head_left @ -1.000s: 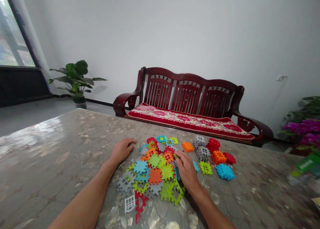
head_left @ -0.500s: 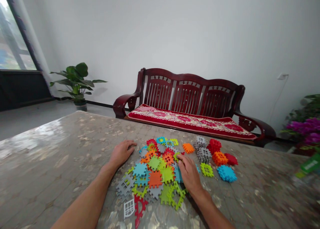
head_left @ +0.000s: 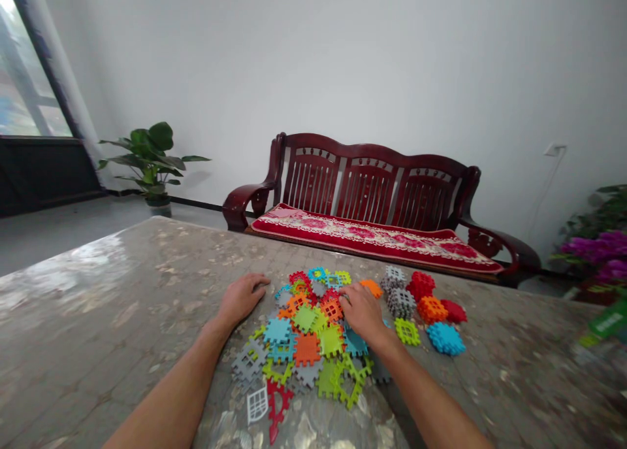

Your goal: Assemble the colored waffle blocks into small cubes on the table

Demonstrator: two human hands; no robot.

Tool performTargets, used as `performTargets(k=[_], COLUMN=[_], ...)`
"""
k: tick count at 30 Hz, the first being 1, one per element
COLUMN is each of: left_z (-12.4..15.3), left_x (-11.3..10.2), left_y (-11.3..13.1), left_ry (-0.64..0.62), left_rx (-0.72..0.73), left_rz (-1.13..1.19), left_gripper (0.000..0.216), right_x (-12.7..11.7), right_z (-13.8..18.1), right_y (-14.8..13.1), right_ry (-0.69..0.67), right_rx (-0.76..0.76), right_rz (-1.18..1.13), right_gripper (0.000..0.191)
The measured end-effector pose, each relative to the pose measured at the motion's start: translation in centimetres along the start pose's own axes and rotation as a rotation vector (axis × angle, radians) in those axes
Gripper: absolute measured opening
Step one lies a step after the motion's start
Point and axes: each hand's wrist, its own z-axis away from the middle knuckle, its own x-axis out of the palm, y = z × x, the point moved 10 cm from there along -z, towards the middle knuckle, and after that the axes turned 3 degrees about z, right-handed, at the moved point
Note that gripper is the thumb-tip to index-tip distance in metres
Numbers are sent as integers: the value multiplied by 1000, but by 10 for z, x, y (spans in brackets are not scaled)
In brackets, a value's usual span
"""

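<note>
A loose heap of plastic interlocking tiles (head_left: 307, 349) in red, orange, green, blue and grey spreads over the table before me. My left hand (head_left: 243, 299) rests on the tabletop at the heap's left side, fingers loosely stretched and holding nothing. Over the right part of the heap, my right hand (head_left: 363, 310) is curled, its fingertips down among the tiles. A bit of a green tile (head_left: 345, 299) shows between thumb and fingers; most of it is hidden. Near the front lie a white window-like piece (head_left: 257, 405) and a red arched piece (head_left: 277, 406).
Right of the heap stand sorted stacks: grey tiles (head_left: 401, 302), red tiles (head_left: 421, 285), orange tiles (head_left: 432, 310) and blue tiles (head_left: 445, 339). A single green tile (head_left: 406, 332) lies beside them. Beyond the patterned table (head_left: 122, 318) is a wooden bench (head_left: 367, 181); a green-labelled bottle (head_left: 609, 321) is far right.
My right hand has shifted slightly up and left over the heap, its fingers curling in more around the green tile. My left hand has stayed in place.
</note>
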Motion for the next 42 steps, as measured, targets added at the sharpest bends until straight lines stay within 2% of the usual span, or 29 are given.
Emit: performTargets(k=[4, 10, 14, 19, 21, 26, 31, 37, 42], left_z=[1, 2, 1, 1, 2, 1, 1, 1, 0], left_x=[0, -2, -2, -3, -2, -1, 0, 1, 0], left_y=[1, 2, 2, 1, 1, 1, -1, -2, -3], left_ry=[-8, -2, -1, 15, 15, 14, 10, 2, 17], left_rx=[-10, -17, -14, -12, -6, 2, 1, -9, -10], left_rz=[2, 12, 22, 36, 32, 32, 25, 20, 32], left_gripper=[36, 35, 34, 34, 34, 35, 35, 35, 34], right_x=[3, 1, -3, -29, -35, -16, -1, 7, 17], right_z=[-13, -17, -18, -6, 3, 21, 25, 9, 1], right_y=[-1, 0, 5, 15, 19, 37, 65, 51, 40], right_ry=[-76, -56, 46, 267, 301, 238, 281, 182, 112], right_rx=[59, 88, 89, 86, 71, 95, 178, 54, -37], right_rz=[125, 126, 57, -141, -175, -248, -391, -407, -397], right_gripper=[32, 24, 17, 17, 17, 21, 32, 54, 57])
